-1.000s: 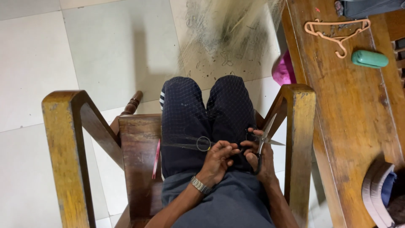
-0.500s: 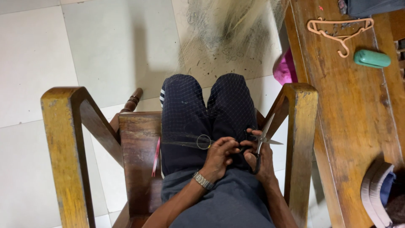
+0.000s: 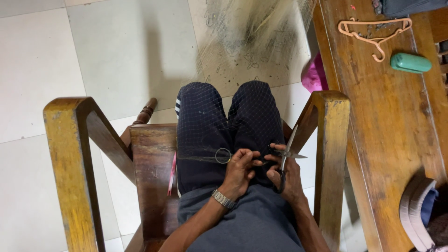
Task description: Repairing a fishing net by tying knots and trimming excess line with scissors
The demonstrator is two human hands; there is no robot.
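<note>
**netfan:** Scissors (image 3: pixel 285 151) in the right hand (image 3: pixel 290 179), blades parted and pointing up toward the right armrest (image 3: pixel 332 140) of the wooden chair (image 3: pixel 151 172). Fingers are closed around the dark handles, so that hand is clearly gripping them.

**knotty:** And the left hand (image 3: pixel 240 170)?

**netfan:** Pinched shut on the fine net (image 3: pixel 219 126), right at the middle of the lap. The mesh is draped over both knees in the dark trousers (image 3: pixel 205 135) and runs off the front of the seat onto the tiled floor (image 3: pixel 93 56), where it goes blurry. A small ring (image 3: pixel 223 155) with a thin line sits on the left thigh, just beside the left fingertips. Metal watch (image 3: pixel 223 199) on the left wrist.

**knotty:** Are the hands touching?

**netfan:** Pretty much, they meet over the right thigh, scissors just right of the pinched bit of net. Can't tell if the blades actually touch a strand.

**knotty:** Anything else around?

**netfan:** Wooden worktop (image 3: pixel 373 140) along the right side. Near its far edge there's a pale pink hanger (image 3: pixel 373 31) and a green capsule-shaped case (image 3: pixel 410 63), well apart from the hands. Something pink (image 3: pixel 313 74) on the floor between the chair and the worktop, and a pink stick-like thing (image 3: pixel 172 172) on the seat by the left thigh.
</note>
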